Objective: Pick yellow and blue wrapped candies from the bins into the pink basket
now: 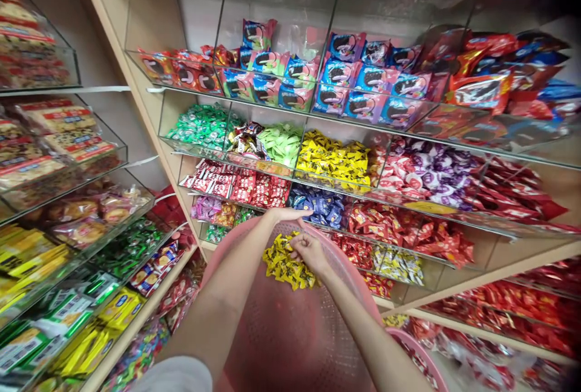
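A large pink perforated plastic basket [272, 343] is in front of me, its far rim close to the shelves. Inside, toward the far wall, lies a heap of yellow-wrapped candies [285, 265]. My left hand [290, 215] is at the far rim, closed over it, with one finger or the thumb pointing right; the other fingers are hidden. Just below and to its right, my right hand [307, 251] has its fingers curled in a pinch at the heap, on yellow-wrapped candy. Yellow candies of like look [333, 159] fill a shelf bin above.
Tiered shelves with clear bin fronts hold green candies [202, 126], purple and white candies [436, 174], and blue-pink cookie packs [338, 83]. Packaged snacks [63, 132] line the left shelves. A second pink basket [420, 356] stands low at the right.
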Tool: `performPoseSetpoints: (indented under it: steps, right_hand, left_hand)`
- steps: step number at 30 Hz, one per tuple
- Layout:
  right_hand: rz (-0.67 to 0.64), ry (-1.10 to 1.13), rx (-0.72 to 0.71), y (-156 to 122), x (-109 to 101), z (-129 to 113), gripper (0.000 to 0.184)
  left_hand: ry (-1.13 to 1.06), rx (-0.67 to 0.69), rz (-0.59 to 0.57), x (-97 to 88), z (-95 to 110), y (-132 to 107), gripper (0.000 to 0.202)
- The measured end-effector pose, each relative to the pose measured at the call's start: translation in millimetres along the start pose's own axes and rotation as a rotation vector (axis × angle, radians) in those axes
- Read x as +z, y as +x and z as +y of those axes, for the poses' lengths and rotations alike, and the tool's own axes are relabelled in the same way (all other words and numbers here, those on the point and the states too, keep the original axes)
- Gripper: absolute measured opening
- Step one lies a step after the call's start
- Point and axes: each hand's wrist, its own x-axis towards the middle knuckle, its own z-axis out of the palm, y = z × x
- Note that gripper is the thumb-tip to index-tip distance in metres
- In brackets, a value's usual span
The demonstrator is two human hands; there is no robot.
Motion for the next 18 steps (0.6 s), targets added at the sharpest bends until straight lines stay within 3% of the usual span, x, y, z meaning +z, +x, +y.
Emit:
performPoseSetpoints:
  steps: [4, 11, 15, 18]
  right_hand:
    - [-0.132, -0.104, 0.09, -8.8, 30.5, 11.7, 0.02]
    - [0.012, -0.146, 0.193, -5.8, 57.8, 23.1, 0.015]
    - [0.051, -0.369, 0.029, -10.6, 56.0, 17.0, 0.017]
    - [0.083, -0.588, -0.159, -13.7, 45.0, -4.6, 0.023]
  left_hand:
    - [-0.007, 0.025, -0.04, 0.6, 1.3, -2.8, 0.059]
    - [0.013, 0.028, -0.057, 0.5, 3.7, -8.5, 0.059]
    - [0.028, 0.012, -0.033, -0.3, 1.1, -3.8, 0.062]
    - [0.039, -0.002, -0.034, -1.3, -1.2, 2.4, 0.064]
